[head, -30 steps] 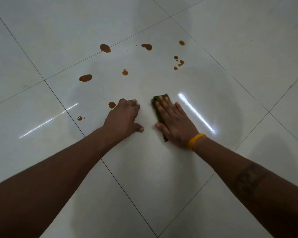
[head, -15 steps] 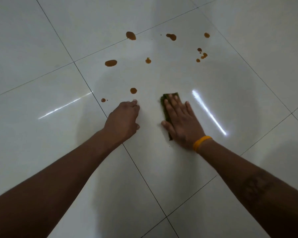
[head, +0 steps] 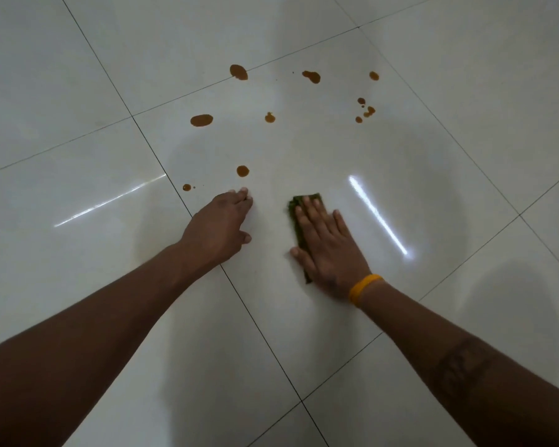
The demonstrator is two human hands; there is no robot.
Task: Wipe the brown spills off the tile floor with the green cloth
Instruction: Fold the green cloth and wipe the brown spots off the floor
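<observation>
On the white tile floor [head: 400, 333], right hand [head: 328, 250] lies flat, fingers spread, pressing the green cloth [head: 296, 217], left hand [head: 218, 225] just beside it rests loosely curled, holding nothing, with brown spills [head: 201, 120] scattered farther out, unwiped.

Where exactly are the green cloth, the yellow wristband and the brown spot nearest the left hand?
green cloth [head: 293, 217]: head view, exposed left edge.
yellow wristband [head: 363, 288]: head view, band's middle.
nearest brown spot [head: 242, 171]: head view, its centre.
</observation>
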